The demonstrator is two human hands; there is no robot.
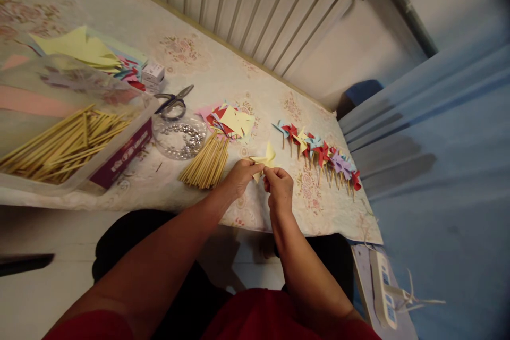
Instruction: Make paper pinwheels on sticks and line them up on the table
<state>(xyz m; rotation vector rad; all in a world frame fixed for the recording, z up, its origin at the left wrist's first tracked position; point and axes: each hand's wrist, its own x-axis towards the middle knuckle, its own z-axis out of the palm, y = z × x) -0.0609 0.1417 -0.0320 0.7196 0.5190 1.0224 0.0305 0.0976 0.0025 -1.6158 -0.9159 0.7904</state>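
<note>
A pale yellow paper pinwheel [268, 158] is held just above the tablecloth near the front edge. My left hand [242, 176] pinches it from the left, fingers closed. From the right, my right hand [279, 185] pinches close to its centre; whatever small thing may sit between those fingertips is hidden. Left of my hands lies a bundle of thin wooden sticks [207, 162]. Behind the bundle is a pile of cut coloured paper pieces [235, 121]. A clear round dish of silvery pins [181, 138] stands beside the sticks.
A row of finished pinwheels on sticks [319, 151] lies to the right. Scissors [175, 102] rest behind the dish. At left, a clear plastic bin [131, 135] holds more sticks, with yellow paper sheets [79, 48] behind it. A power strip [383, 289] sits at lower right, near a blue curtain [430, 143].
</note>
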